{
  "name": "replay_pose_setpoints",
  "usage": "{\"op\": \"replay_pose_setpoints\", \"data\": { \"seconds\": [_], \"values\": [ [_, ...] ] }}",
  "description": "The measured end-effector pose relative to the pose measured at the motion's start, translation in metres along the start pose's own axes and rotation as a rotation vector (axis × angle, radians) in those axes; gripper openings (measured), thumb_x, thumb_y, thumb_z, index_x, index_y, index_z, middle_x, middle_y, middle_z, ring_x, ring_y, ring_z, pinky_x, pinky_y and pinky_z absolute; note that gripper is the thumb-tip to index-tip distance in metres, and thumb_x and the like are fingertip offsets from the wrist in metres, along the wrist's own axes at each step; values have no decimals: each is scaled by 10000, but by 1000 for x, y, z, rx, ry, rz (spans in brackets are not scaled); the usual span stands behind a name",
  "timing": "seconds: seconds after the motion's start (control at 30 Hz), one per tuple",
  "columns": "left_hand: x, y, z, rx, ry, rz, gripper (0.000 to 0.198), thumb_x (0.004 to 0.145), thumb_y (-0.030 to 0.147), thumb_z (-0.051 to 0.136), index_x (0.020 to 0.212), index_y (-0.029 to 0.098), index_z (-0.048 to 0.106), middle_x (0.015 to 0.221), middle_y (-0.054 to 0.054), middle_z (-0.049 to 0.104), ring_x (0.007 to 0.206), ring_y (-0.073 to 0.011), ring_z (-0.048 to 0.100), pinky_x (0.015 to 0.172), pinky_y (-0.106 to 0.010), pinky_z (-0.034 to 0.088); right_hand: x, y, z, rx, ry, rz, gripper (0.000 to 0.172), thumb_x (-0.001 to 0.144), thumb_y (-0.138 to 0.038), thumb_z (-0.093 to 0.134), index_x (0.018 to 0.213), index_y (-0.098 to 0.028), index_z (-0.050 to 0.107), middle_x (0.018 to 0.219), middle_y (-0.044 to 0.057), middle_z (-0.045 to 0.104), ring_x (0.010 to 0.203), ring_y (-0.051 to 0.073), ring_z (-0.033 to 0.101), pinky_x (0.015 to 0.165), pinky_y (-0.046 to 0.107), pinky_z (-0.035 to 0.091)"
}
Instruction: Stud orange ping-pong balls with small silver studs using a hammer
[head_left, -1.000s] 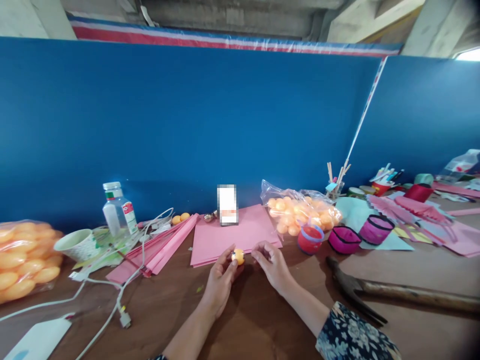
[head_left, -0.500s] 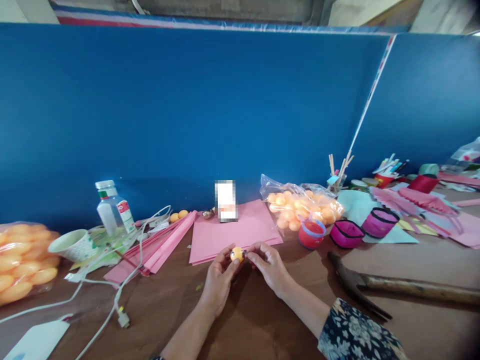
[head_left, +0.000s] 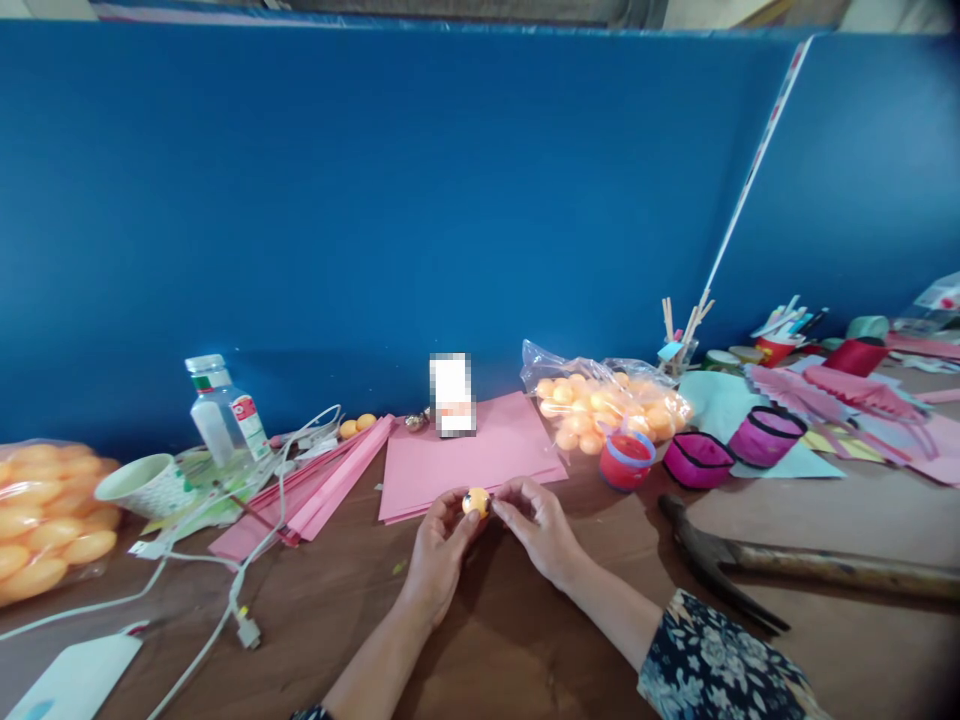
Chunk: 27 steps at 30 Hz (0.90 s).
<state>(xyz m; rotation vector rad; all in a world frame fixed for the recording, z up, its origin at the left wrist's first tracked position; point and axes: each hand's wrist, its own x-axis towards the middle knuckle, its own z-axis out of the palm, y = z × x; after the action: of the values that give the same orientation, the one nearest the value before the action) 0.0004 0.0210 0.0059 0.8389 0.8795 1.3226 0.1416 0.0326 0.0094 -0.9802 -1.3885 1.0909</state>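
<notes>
Left hand (head_left: 437, 555) clamps orange ball (head_left: 474, 498); right hand (head_left: 546, 532), closure unclear, adjoins; tabletop (head_left: 517, 640) spreads nearer than fingers; pink sheets (head_left: 480, 450) beyond, hammer (head_left: 825, 567) rightward.

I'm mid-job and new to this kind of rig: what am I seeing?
There is no machine: a person is working barehanded, filmed by one head-worn camera looking forward and down. The left hand holds a small orange ball with dark marks. The right hand has its fingertips at the ball's side; whether they grip anything is too small to tell. On the table, pink sheets lie beyond the hands. To the left: a bag of orange balls, a cup and a bottle; to the right: another bag of balls and a hammer.
</notes>
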Motion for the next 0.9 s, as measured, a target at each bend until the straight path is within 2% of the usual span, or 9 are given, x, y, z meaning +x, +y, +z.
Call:
{"op": "replay_pose_setpoints", "data": {
  "seconds": [0.17, 0.37, 0.63, 0.9],
  "values": [
    [-1, 2, 1, 18, 15, -9, 341, 677, 240, 650, 997, 183, 546, 996, -46, 624, 929, -158, 577, 874, -318, 434, 1, 3, 0, -25, 0, 15, 112, 764, -265, 541, 777, -169, 597, 708, 13, 610, 631, 126, 533, 614, 242, 437],
    [0, 2, 0, 33, 9, -6, 343, 673, 246, 656, 990, 181, 541, 998, -52, 621, 938, -160, 576, 895, -329, 418, 1, -1, 0, -10, 14, 16, 111, 742, -273, 560, 778, -172, 587, 749, 24, 628, 682, 144, 559, 646, 255, 448],
    [1, -1, -2, -11, 11, -10, 484, 682, 227, 648, 1136, 195, 483, 1039, -54, 613, 965, -168, 573, 945, -361, 385, 0, -6, -1, -89, 39, -83, 98, 785, -257, 509, 817, -181, 562, 777, 22, 613, 722, 143, 560, 676, 246, 436],
    [0, 0, -1, 40, 14, 17, 423, 664, 234, 659, 1061, 200, 518, 1028, -48, 618, 945, -170, 577, 893, -331, 421, 1, 0, 1, -26, 17, 18, 108, 732, -278, 582, 733, -176, 617, 682, 5, 613, 649, 136, 541, 605, 236, 424]
  ]
}}
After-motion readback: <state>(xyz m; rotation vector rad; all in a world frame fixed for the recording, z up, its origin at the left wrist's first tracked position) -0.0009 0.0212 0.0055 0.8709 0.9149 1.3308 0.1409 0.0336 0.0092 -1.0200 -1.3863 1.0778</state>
